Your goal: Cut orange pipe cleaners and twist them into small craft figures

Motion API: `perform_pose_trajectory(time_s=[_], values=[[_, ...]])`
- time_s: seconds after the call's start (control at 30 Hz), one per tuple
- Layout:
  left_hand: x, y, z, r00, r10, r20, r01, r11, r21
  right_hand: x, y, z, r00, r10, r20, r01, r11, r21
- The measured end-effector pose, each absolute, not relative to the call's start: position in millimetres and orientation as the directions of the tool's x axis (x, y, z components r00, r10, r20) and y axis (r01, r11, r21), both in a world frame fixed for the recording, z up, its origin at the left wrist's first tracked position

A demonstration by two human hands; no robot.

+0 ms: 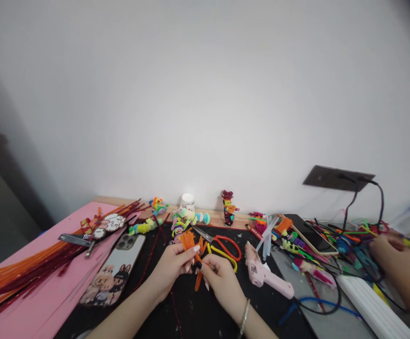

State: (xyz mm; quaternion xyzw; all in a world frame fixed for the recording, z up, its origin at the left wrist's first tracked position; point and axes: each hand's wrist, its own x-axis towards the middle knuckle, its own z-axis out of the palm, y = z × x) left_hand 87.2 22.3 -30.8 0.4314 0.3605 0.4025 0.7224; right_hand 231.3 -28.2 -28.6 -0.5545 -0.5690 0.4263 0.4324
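Note:
My left hand (175,263) pinches a small bundle of orange pipe cleaners (188,240) over the black mat (205,310). Close beside it, my right hand (222,278) grips the lower part of the same bundle, its thumb and fingertips pressed together. Orange ends stick out above and below the fingers. Just behind my hands lie scissors (229,247) with red handles and a bent yellow pipe cleaner (226,256). A pink glue gun (270,278) rests to the right of my right hand.
At left, orange and dark red pipe cleaners (49,261) lie on a pink sheet (21,282), near a phone in a cartoon case (111,273). A paper cup (187,202) and a small figure (228,207) stand by the wall. Another person's hands (389,252) work at right, near a white power strip (374,306).

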Motion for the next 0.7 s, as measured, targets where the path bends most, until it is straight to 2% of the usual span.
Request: perform_pose_trajectory(time_s=[0.13, 0.27, 0.4, 0.53, 0.7], values=[[84.8, 23.8, -27.3, 0.382, 0.918, -0.108, -0.150, 0.177, 0.973, 233.4, -27.5, -25.9, -0.022, 1.000, 0.017, 0.236, 0.022, -0.972], [83.2, 23.5, -21.2, 0.424, 0.903, -0.070, -0.072, 0.110, 0.991, 237.9, -26.2, -26.0, -0.017, 0.999, 0.040, 0.175, 0.043, -0.984], [82.5, 22.3, -19.1, 0.539, 0.838, -0.089, -0.021, 0.119, 0.993, 242.3, -24.7, -28.0, 0.021, 0.999, 0.048, 0.139, 0.045, -0.989], [80.7, 20.5, -20.5, 0.666, 0.737, -0.116, 0.001, 0.154, 0.988, 243.7, -24.0, -27.4, 0.033, 0.994, 0.107, 0.186, 0.099, -0.978], [78.0, 19.3, -21.7, 0.754, 0.645, -0.124, -0.009, 0.199, 0.980, 240.7, -24.5, -25.0, -0.027, 0.985, 0.171, 0.172, 0.173, -0.970]])
